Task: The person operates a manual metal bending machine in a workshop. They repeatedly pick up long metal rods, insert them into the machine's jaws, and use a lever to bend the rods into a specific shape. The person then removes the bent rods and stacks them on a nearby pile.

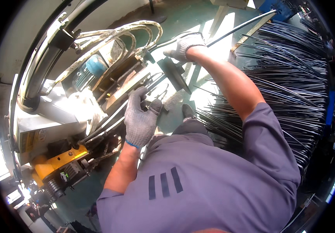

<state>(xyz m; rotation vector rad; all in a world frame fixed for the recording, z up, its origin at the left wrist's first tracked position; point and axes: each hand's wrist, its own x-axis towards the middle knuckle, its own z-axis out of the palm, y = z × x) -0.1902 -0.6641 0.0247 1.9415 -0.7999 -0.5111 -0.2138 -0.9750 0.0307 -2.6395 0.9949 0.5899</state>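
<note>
My left hand (140, 118), in a grey knitted glove with a blue cuff edge, is raised beside the machine's metal rails. Its thumb and forefinger stand apart, and nothing shows between them. Long metal rods (115, 121) run behind this hand. Stretched out far ahead, my right hand (187, 46) wears a paler glove and is just above a dark metal plate (174, 75). The right fingers look bent down, and whatever is under them is hidden. From that hand a long, thin rod (245, 27) reaches away to the upper right.
A large heap of thin dark rods (284, 81) lies at the right, with ends sticking out toward me. At the left are a blue motor (91, 68), wrapped hoses (136, 27), a pale machine cabinet (48, 128) and a yellow machine part (60, 161). An angled metal support (253, 31) stands beyond the heap.
</note>
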